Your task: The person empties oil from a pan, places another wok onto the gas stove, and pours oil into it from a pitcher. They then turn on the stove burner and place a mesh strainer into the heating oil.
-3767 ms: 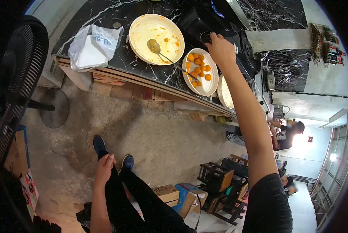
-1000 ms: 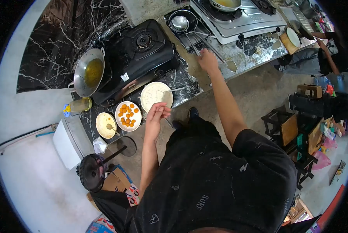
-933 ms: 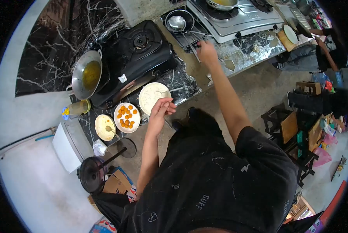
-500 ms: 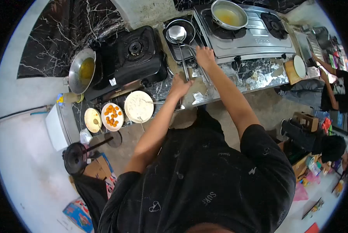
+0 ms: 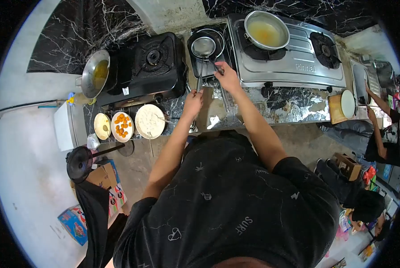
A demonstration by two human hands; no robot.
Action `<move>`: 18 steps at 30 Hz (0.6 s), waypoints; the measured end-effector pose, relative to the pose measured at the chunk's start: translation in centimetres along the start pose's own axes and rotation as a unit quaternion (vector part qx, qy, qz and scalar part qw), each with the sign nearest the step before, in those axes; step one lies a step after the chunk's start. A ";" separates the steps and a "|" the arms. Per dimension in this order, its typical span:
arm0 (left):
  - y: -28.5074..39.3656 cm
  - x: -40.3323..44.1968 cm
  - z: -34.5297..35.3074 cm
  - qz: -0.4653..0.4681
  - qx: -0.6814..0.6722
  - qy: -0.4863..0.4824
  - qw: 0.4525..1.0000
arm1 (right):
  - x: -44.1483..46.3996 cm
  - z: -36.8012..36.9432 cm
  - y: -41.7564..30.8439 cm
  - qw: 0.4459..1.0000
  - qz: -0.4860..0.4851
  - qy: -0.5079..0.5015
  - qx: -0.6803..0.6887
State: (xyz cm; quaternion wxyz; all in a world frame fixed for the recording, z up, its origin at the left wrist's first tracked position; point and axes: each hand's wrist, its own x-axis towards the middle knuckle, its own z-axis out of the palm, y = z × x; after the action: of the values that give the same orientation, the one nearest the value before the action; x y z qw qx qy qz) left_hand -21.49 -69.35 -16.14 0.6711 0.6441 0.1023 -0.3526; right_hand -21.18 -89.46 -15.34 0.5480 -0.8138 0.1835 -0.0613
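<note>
In the head view my left hand (image 5: 193, 103) is closed round the handle of a metal ladle (image 5: 204, 47). The ladle's round head lies over a dark pan (image 5: 218, 39) on a tray (image 5: 229, 67) between the two stoves. My right hand (image 5: 227, 78) is closed on a dark handle beside the ladle, at the tray's front edge; which utensil that handle belongs to is hard to tell. Right of the tray, a metal pan of yellowish liquid (image 5: 267, 30) sits on the silver stove (image 5: 293, 69).
Left stands a black stove (image 5: 142, 85) with a wok (image 5: 95, 73) beside it. In front are a white-mix bowl (image 5: 150, 121), a plate of orange balls (image 5: 122, 127) and a smaller bowl (image 5: 102, 126). A fan (image 5: 79, 164) stands lower left. People are at the right.
My left hand has come from above the bowls to the ladle handle. My right hand has moved to the tray and closed on a handle. The view has shifted toward the silver stove.
</note>
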 end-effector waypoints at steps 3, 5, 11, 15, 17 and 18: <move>1.2 -1.2 0.4 0.025 0.046 0.030 0.998 | 1.0 -1.1 0.6 0.996 0.006 -0.047 -0.077; 1.6 -1.6 0.5 0.047 0.098 0.057 0.992 | 2.7 -2.2 0.5 0.979 0.000 -0.079 -0.189; 3.4 -2.8 1.1 0.130 0.224 0.108 0.960 | 14.3 -2.6 -3.8 0.941 -0.055 -0.008 -0.333; 3.7 -3.2 0.6 0.041 0.107 0.066 0.991 | 20.1 -0.4 -1.1 0.883 -0.005 -0.183 -0.432; 4.0 -3.5 0.7 0.013 0.039 0.039 0.998 | 21.4 0.4 0.9 0.863 -0.027 -0.244 -0.442; 4.3 -3.9 1.2 -0.004 0.016 0.029 0.999 | 21.0 0.4 0.5 0.861 -0.029 -0.247 -0.443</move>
State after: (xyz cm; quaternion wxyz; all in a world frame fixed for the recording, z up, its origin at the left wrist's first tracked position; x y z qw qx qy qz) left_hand -22.08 -69.49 -10.24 0.6560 0.6645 0.1187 -0.3375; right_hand -1.74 -96.97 -18.12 0.1547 -0.9642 0.0260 0.2137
